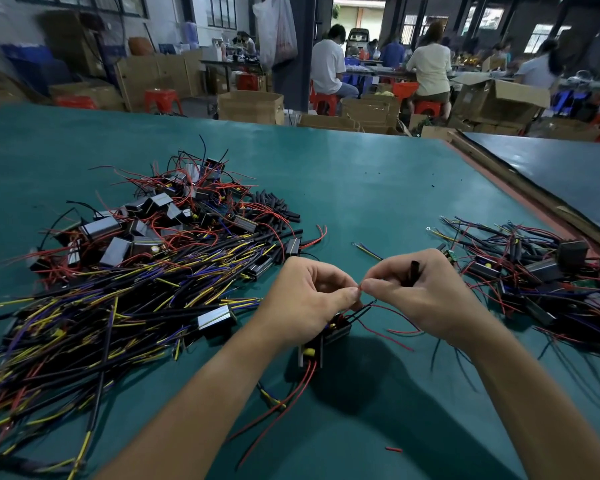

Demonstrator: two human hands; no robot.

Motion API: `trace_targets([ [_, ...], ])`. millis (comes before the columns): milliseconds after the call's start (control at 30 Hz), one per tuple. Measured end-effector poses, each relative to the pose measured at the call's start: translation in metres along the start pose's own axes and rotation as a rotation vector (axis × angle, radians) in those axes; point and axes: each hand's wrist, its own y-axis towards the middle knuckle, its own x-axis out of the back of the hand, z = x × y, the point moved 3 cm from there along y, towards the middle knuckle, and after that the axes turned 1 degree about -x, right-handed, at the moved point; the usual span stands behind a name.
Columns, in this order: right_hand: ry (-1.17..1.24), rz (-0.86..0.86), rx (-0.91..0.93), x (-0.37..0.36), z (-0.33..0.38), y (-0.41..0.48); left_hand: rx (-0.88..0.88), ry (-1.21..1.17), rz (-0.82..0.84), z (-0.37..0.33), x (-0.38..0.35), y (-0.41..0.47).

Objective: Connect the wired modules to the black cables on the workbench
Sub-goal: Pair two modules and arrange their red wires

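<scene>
My left hand and my right hand meet fingertip to fingertip over the green bench, both pinching the end of a thin red wire. A short black tube sticks up from between my right hand's fingers. Below my left hand lies a small module with red and black leads trailing from it. A big heap of silver modules with red wires sits at the left, above a spread of black cables with yellow and blue ends.
A second tangle of wired modules lies at the right. Loose black tube pieces sit behind the left heap. The green bench stretches far ahead. People sit among cardboard boxes beyond it.
</scene>
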Motion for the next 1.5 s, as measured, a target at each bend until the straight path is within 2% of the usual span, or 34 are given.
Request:
trace_targets([
  [300, 0.213, 0.019, -0.202, 0.001, -0.003, -0.001, -0.059, 0.007, -0.076, -0.002, -0.003, 0.0],
  [433, 0.443, -0.022, -0.286, 0.004, -0.003, 0.004, -0.058, -0.067, -0.08, -0.002, 0.001, 0.002],
  [533, 0.558, -0.056, -0.282, 0.007, -0.003, 0.006, -0.054, -0.091, -0.09, -0.001, 0.004, 0.003],
  [600, 0.542, -0.069, -0.247, 0.005, -0.003, 0.007, -0.043, -0.098, -0.094, -0.001, 0.005, 0.004],
  [767, 0.307, -0.09, -0.202, 0.006, -0.001, 0.007, -0.045, -0.13, -0.085, -0.002, 0.007, 0.003],
  [967, 0.369, -0.068, -0.177, 0.004, 0.003, 0.004, 0.037, -0.163, 0.029, -0.004, 0.007, 0.0],
  [1133, 0.451, -0.024, -0.158, 0.001, 0.005, 0.002, 0.005, -0.13, 0.016, -0.004, 0.005, 0.0],
  [1300, 0.308, -0.045, -0.069, 0.001, 0.006, 0.002, 0.001, -0.149, 0.026, -0.004, 0.004, 0.0],
  [1500, 0.254, -0.021, -0.024, 0.001, 0.008, 0.0, 0.013, -0.136, 0.018, -0.003, 0.004, 0.0],
])
